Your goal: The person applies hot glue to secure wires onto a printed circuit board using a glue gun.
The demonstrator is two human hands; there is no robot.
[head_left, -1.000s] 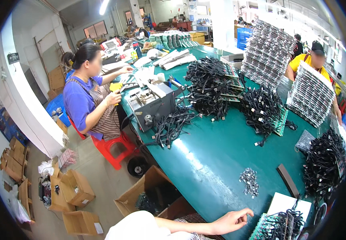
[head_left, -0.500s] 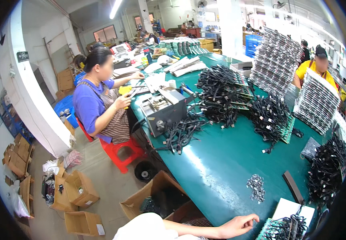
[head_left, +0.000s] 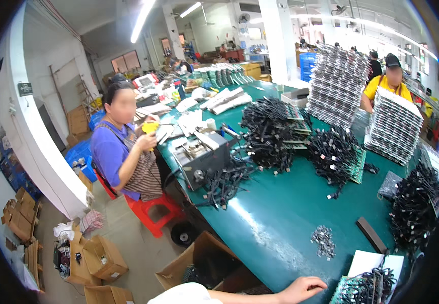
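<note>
My left hand (head_left: 303, 290) rests low at the table's near edge, back up, its forearm coming in under a white sleeve. Its fingers are loosely bent and open, and nothing shows in them. Just right of it lies a green circuit board panel (head_left: 338, 293) with black cables (head_left: 374, 286) heaped on top. A white sheet or board (head_left: 364, 263) sticks out beneath these. Beyond my hand, a small pile of little metallic parts (head_left: 323, 242) sits on the green table (head_left: 275, 215). My right hand is out of view.
A dark bar (head_left: 371, 235) lies near the right. Cable-laden boards (head_left: 272, 131) and tall stacked panels (head_left: 337, 83) stand farther back, near a grey machine (head_left: 201, 159). A co-worker in purple (head_left: 109, 152) sits left; another in yellow (head_left: 404, 91) is behind. An open carton (head_left: 179, 273) stands beside the table.
The view has swung slightly right and upward. My left hand stays near the boards, a little lower in the picture. The purple-clad co-worker has drawn their hands closer and turned their head.
</note>
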